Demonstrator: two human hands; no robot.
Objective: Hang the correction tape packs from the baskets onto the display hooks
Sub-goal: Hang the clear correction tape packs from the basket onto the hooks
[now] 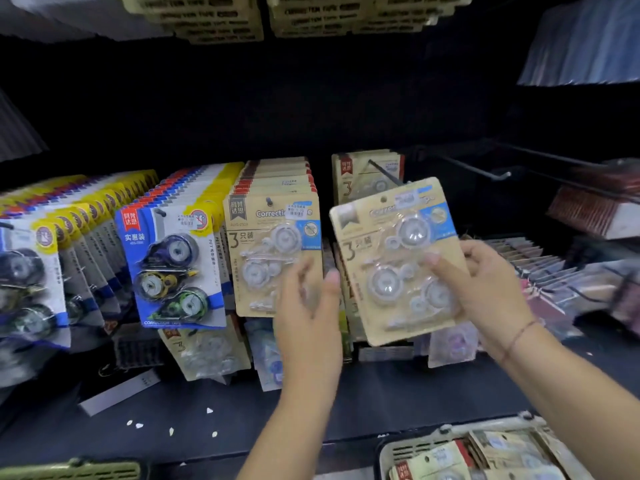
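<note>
Two hands [309,306] [486,289], two baskets [389,452] [69,471], one held pack [398,261]

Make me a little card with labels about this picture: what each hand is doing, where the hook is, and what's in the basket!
right hand: holds a brown tape pack by its right edge
left hand: open and blurry, beside the pack's left edge; cannot tell if it touches
hook: just behind the pack's top, with hanging packs already on it
pack's hole: not on the hook yet
full row: same brown packs, to the left
basket: bottom right, with spare packs inside
</note>
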